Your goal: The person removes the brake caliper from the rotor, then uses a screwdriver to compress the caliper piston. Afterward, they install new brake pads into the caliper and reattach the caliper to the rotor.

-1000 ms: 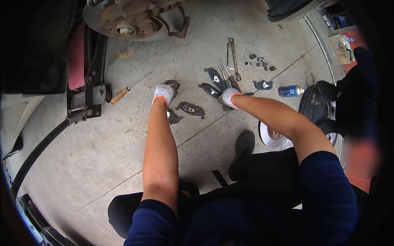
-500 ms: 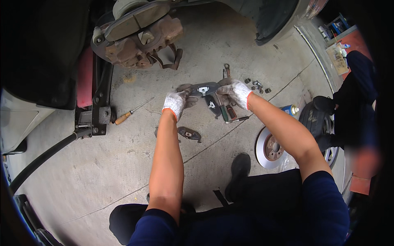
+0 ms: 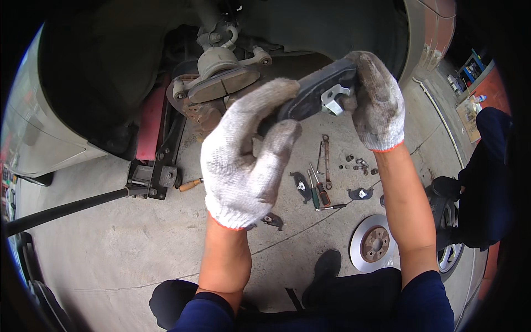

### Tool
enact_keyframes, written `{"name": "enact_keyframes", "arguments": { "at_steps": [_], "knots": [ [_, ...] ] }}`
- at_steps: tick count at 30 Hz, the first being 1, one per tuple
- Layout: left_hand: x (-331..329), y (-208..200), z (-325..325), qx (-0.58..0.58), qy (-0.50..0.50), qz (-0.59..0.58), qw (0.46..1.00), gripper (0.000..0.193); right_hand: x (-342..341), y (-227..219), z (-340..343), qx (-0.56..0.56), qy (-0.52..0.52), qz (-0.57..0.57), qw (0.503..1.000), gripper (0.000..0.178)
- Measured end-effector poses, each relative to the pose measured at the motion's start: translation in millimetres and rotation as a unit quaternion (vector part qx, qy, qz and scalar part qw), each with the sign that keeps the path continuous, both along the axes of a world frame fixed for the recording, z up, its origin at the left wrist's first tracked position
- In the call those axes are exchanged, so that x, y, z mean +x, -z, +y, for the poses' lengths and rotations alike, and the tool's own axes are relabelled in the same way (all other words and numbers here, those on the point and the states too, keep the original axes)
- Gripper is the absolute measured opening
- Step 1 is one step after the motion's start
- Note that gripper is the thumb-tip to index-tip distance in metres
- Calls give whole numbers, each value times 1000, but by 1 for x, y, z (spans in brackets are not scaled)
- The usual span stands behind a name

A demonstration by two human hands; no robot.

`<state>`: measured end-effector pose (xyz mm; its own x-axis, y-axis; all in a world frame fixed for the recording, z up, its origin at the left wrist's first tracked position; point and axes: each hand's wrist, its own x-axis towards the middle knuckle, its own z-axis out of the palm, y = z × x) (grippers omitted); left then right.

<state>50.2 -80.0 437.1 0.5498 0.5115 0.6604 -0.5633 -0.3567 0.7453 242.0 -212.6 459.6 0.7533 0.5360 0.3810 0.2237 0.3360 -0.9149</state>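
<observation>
Close in front of me, a dark brake pad with a shiny metal clip is held up, tilted with its right end higher. My left hand, in a white knitted glove, has its thumb and fingers around the left end. The gloved right hand grips the other end, its fingers stained dark. Beyond the left hand is a brake caliper in the wheel arch with a pad in it. More brake pads lie on the floor: one beside the tools, another to its right.
Screwdrivers, a wrench, a ratchet and several sockets lie on concrete. A brake disc lies near my right knee. At left stands a floor jack with a long handle. Another person's leg is at right.
Both hands have risen toward me with the brake pad, which now looks larger and tilted. My view has shifted up, showing more of the wheel arch. Another pad now shows right of the tools.
</observation>
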Motion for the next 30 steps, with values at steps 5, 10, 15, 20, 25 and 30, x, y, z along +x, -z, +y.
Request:
{"name": "enact_keyframes", "arguments": {
  "at_steps": [5,10,15,20,25,30],
  "knots": [
    [-21,-1,82,-110,-123,-3,986,38,-27,-23,76,-101,-102,-115,983,38],
    [-17,36,90,-145,-126,13,981,37,-25,34,98,-69,-28,-115,991,45],
    [-20,43,84,-136,-120,31,983,35,-21,49,91,-95,-10,-152,984,47],
    [-18,50,87,-142,-117,16,983,34,-26,47,85,-83,-22,-139,987,49],
    [-19,53,87,-151,-104,32,983,41,-27,48,85,-90,-5,-145,985,48],
    [-16,60,94,-83,-170,54,980,36,-28,46,83,-117,26,-162,979,54]
  ]
}}
